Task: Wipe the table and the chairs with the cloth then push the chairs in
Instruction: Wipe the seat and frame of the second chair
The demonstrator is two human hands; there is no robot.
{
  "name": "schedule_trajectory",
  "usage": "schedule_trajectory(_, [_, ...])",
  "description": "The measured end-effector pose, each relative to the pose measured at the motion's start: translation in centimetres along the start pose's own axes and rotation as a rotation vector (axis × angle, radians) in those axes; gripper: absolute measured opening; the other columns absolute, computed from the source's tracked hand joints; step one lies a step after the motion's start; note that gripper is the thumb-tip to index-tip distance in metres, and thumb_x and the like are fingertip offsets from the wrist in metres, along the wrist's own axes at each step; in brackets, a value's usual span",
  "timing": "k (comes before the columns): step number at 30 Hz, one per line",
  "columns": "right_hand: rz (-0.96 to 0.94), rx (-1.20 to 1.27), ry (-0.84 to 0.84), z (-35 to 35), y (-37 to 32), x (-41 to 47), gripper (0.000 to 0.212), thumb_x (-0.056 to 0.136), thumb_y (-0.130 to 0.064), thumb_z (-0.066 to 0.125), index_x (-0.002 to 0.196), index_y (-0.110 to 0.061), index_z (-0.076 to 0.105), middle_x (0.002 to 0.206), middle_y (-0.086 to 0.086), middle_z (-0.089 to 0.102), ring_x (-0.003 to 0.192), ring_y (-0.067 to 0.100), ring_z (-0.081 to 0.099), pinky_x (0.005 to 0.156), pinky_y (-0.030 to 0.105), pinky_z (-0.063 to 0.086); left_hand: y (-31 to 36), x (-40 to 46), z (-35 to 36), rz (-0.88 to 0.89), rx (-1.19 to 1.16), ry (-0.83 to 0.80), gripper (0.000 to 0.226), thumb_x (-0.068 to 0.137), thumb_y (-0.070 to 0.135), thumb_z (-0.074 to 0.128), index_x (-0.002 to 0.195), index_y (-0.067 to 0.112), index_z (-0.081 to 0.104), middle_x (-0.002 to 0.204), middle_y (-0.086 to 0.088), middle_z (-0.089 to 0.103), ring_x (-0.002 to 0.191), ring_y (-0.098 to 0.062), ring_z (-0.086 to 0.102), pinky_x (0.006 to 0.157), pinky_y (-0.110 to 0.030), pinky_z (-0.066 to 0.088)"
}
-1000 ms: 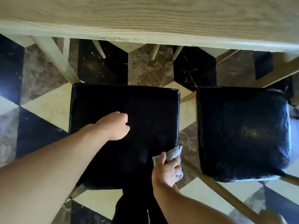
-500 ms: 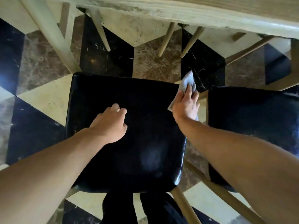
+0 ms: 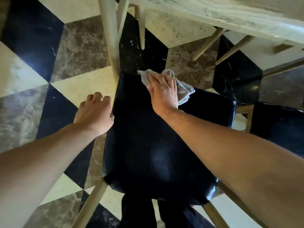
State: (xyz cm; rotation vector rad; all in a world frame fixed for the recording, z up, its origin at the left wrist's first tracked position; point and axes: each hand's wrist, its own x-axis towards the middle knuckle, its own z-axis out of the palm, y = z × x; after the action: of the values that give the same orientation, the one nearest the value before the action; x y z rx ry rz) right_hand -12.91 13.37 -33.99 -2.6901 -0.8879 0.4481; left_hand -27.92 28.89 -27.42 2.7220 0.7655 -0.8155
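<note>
the right hand lies flat, fingers straight, pressing the grey cloth onto the far edge of the black chair seat; nothing is pinched there, the grip is open with the palm bearing down, and the cloth bunches out past the fingers on both sides; the left hand hovers at the seat's left edge with fingers loosely curled, holding nothing that i can see, though whether it touches the seat rim i cannot tell; to wipe well i would keep the palm flat so the whole cloth drags, sweep in overlapping passes from the far edge back toward the body, and steady the chair with the left hand so it does not skid on the glossy floor; the loose corners of the cloth may fold under and skip patches, so spreading it first would help; just beyond, the pale wooden table overhangs, and one of its legs stands close to the seat's far left corner, likely to catch the chair when it is pushed in; a second black seat sits to the right, near but apart.
</note>
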Motion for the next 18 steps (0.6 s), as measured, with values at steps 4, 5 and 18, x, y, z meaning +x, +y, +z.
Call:
schedule_trajectory(4, [-0.315,-0.048,-0.120,1.9,-5.0,-1.2,0.048,0.106,-0.031,0.044,0.153,-0.024,0.041,0.163,-0.010,0.031,0.154,0.028,0.013,0.126,0.044,0.004,-4.3,0.1,-0.2,-0.002,-0.159,-0.138,0.041,0.093,0.016,0.056,0.134,0.012,0.055,0.134,-0.010,0.055,0.118,-0.031,0.056,0.092,-0.043,0.050])
schedule_trajectory(5, [-0.411,-0.073,-0.160,2.1,-4.6,-2.1,0.048,0.106,-0.031,0.045,0.153,-0.024,0.041,0.163,-0.010,0.031,0.154,0.028,0.012,0.126,0.044,0.002,-4.4,-0.1,0.0,-0.002,-0.174,-0.147,0.041,0.093,0.016,0.056,0.135,0.014,0.055,0.136,-0.008,0.055,0.118,-0.030,0.057,0.092,-0.043,0.051])
schedule_trajectory(18, [-0.205,-0.317,-0.200,3.1,-8.7,3.0,0.058,0.091,-0.069,0.024,0.139,-0.049,0.049,0.164,-0.003,0.021,0.149,0.046,0.009,0.122,0.059,0.003,-10.5,-2.3,2.6,-0.084,-0.374,-0.161,0.032,0.096,0.026,0.054,0.125,0.016,0.062,0.130,-0.004,0.061,0.116,-0.026,0.059,0.094,-0.044,0.052])
